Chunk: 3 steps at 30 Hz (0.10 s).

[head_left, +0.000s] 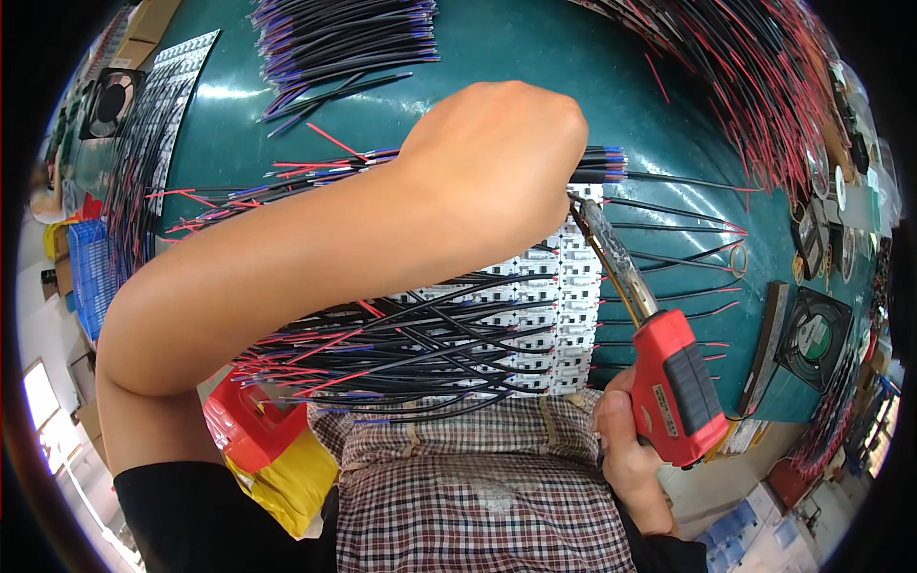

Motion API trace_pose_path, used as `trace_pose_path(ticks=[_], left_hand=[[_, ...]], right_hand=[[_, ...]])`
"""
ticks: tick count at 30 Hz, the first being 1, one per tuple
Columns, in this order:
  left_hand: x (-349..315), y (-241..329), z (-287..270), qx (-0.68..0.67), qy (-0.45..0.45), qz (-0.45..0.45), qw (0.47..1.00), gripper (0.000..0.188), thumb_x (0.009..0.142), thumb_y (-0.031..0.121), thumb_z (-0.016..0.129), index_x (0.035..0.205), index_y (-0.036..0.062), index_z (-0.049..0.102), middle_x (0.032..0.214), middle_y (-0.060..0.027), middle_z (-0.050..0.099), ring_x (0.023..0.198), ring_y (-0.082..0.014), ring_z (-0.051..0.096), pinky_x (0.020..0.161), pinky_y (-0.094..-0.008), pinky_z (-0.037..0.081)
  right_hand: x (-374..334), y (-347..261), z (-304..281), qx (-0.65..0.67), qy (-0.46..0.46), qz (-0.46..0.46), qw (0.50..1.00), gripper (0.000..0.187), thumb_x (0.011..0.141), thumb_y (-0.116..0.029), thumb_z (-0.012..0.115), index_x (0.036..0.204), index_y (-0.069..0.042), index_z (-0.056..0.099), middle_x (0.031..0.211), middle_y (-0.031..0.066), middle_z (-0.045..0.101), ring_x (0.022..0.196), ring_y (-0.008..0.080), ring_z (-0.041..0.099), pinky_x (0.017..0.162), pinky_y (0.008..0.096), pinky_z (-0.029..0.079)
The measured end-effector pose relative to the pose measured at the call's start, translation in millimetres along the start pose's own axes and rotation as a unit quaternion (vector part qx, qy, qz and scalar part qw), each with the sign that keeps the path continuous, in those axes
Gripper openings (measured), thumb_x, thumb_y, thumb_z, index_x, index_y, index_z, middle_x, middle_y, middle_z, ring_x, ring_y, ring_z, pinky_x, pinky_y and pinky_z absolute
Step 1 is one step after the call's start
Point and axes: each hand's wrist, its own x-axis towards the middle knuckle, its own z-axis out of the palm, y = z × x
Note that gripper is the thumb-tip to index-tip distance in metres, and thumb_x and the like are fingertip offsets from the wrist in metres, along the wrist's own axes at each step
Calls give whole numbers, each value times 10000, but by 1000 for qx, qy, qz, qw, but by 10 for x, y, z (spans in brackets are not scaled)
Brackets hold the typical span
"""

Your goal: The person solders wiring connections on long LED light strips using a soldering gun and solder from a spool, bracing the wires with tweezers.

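My right hand [630, 449] grips a red and black soldering gun [676, 387] on the right. The gun's metal barrel, with a thin tube alongside, points up and left to the top of a white circuit board panel [576, 325]. My left arm crosses over the panel. My left hand [497, 162] is closed near the gun's tip, back of the hand up; its fingers and whatever they hold are hidden. Black wires [449, 334] with red ends lie over the panel's left side. A bundle of black wires [602, 164] shows beyond my left hand.
A stack of black wires [349, 43] lies on the green tabletop [535, 48] at the back. A heap of red and black wires [764, 86] is at the far right. Fans [815, 329] [113, 102] stand on both sides. A blue basket [91, 272] is at left.
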Motion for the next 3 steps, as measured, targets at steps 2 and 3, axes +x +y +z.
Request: trace_pose_path(ticks=[2,3], left_hand=[[-5,-10,14,4,11,-1,1000,183,756,126,732,792,-50,699,755,-254,669,763,-437,669,746,-497,539],[3,-12,10,8,8,2,1000,180,755,130,737,798,-43,707,755,-251,673,759,-434,674,748,-493,543]], right_hand=[[18,-20,4,4,-8,8,1000,129,996,-108,585,1058,-5,539,722,25,512,522,68,438,486,237,365],[27,-39,0,7,-14,16,1000,132,996,-113,589,1054,-6,538,725,29,516,525,70,443,485,240,366]])
